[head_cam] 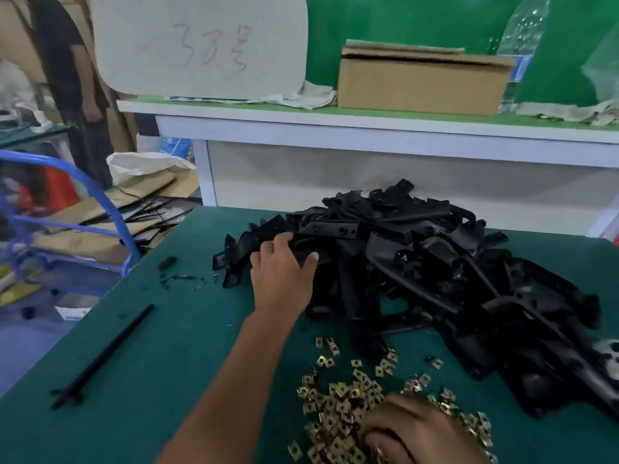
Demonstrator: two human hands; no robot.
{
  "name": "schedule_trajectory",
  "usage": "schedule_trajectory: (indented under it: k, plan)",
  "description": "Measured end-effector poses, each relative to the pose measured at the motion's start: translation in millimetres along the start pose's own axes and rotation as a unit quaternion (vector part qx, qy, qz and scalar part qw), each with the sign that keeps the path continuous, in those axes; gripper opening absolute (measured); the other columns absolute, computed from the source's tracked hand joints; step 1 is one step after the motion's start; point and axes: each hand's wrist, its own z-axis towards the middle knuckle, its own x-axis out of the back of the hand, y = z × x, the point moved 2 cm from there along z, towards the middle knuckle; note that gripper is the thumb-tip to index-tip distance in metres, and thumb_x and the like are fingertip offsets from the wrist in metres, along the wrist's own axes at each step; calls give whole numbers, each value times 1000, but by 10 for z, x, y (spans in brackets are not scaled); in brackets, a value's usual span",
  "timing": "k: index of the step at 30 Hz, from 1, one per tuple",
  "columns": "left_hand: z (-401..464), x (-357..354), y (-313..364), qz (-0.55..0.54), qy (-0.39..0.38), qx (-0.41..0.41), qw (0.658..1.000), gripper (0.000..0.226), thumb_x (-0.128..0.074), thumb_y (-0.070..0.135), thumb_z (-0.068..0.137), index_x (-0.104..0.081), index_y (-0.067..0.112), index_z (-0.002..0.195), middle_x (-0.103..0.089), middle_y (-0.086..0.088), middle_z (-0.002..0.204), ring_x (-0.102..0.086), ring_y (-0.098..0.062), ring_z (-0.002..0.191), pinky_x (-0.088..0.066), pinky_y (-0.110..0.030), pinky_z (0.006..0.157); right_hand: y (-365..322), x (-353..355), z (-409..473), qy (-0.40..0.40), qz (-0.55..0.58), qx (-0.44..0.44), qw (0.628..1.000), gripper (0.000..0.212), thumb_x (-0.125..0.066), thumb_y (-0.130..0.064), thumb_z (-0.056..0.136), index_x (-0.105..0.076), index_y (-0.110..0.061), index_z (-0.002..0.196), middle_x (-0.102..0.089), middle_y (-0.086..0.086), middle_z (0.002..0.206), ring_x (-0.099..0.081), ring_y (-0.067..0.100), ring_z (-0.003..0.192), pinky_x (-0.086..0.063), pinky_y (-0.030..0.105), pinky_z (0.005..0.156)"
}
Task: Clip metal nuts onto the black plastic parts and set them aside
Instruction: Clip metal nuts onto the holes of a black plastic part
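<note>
The left hand (283,266) reaches forward to the near left flank of the heap of black moulded plastic parts (418,272), fingers curled over one black piece at the heap's edge with the thumb hooked against it, so it grips that part. The right hand (415,433) lies low at the near edge of view, knuckles up, fingers bent down into the scatter of small square brass-coloured metal clip nuts (338,396); whether it pinches a nut cannot be told, since the fingertips are hidden.

The nuts spread on the dark green table (160,363) just in front of the heap, the farthest few touching its near foot. The heap fills the right half of the table and runs to the right border of view. To the left of the left forearm the green surface lies bare but for a long thin black plastic rod (100,356) lying aslant near the left edge, and a few black crumbs and a small black block (167,262) near the heap's left end.

Beyond the left table edge stand a blue metal frame (100,202) and flattened brown cardboard (100,229) on the floor. Behind the heap is a white bench with a green top (335,128), carrying a brown cardboard box (422,85).
</note>
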Motion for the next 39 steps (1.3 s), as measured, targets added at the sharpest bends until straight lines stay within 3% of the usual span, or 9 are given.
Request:
schedule_trajectory:
  k: [5, 9, 12, 15, 17, 22, 30, 33, 39]
  plan:
    - [203, -137, -166, 53, -57, -3, 997, 60, -64, 52, 94, -47, 17, 141, -68, -5, 113, -62, -29, 110, -45, -45, 102, 41, -67, -1, 12, 4, 21, 1000, 22, -51, -55, 91, -64, -49, 75, -55, -29, 76, -49, -14, 74, -40, 1, 74]
    - [162, -100, -218, -134, 10, 22, 991, 33, -68, 38, 96, -56, 20, 120, -69, 5, 87, -64, -11, 75, -48, -23, 57, 82, -130, -51, -6, -21, 44, 999, 28, -38, -65, 99, -61, -55, 87, -54, -33, 87, -50, -19, 87, -44, 3, 88]
    - [90, 8, -232, -257, 59, 38, 964, 10, -65, 32, 98, -56, 31, 100, -75, 10, 81, -70, -7, 77, -61, -40, 66, 72, -153, -55, 6, -25, 49, 998, 33, -36, -57, 101, -62, -51, 82, -55, -30, 83, -53, -16, 82, -47, 5, 83]
    - [-1, 135, -216, -353, 99, 28, 930, 6, -63, 26, 100, -58, 26, 98, -76, 15, 86, -73, -4, 82, -59, -24, 60, 21, -89, -57, 38, -2, 48, 998, 18, -59, -47, 93, -67, -46, 76, -58, -26, 78, -56, -13, 75, -49, 6, 74]
    - [-63, 194, -182, -454, 100, 43, 884, 12, -60, 22, 102, -59, 13, 110, -77, 7, 96, -75, -9, 92, -58, -19, 68, -9, -46, -43, 52, 33, 39, 997, 12, -82, -38, 79, -71, -39, 75, -61, -22, 77, -59, -12, 71, -50, 6, 70]
    - [-302, 161, -136, -640, 22, 138, 756, 52, -55, 12, 104, -31, 20, 150, -64, -7, 111, -76, -23, 95, -58, -30, 85, -4, 29, -49, 66, 83, -1, 994, 5, -78, -28, 85, -78, -29, 89, -65, -15, 85, -62, -8, 74, -44, 1, 73]
    - [-712, 141, -384, -592, 3, 111, 798, 43, -58, 14, 103, -48, 23, 144, -78, -5, 98, -75, -26, 100, -60, -23, 79, 45, 47, -140, 75, 192, -165, 965, 15, -46, -51, 95, -59, -47, 101, -59, -27, 102, -58, -6, 98, -43, 10, 78]
    - [-918, 161, -433, -534, -6, 61, 843, 34, -59, 20, 102, -55, 32, 134, -76, -5, 93, -75, -23, 99, -59, -20, 84, 47, 61, -157, 67, 352, -250, 900, 20, -44, -64, 88, -55, -54, 101, -63, -19, 97, -59, 0, 81, -46, 21, 73]
    - [-1239, 235, -373, -311, 13, -56, 949, 25, -62, 45, 93, -54, 54, 115, -67, 9, 86, -65, -6, 68, -49, -19, 57, 35, 173, -44, 100, 755, -261, 593, 52, -72, -17, 79, -57, -19, 129, -69, 11, 84, -64, 18, 69, -53, 25, 59]
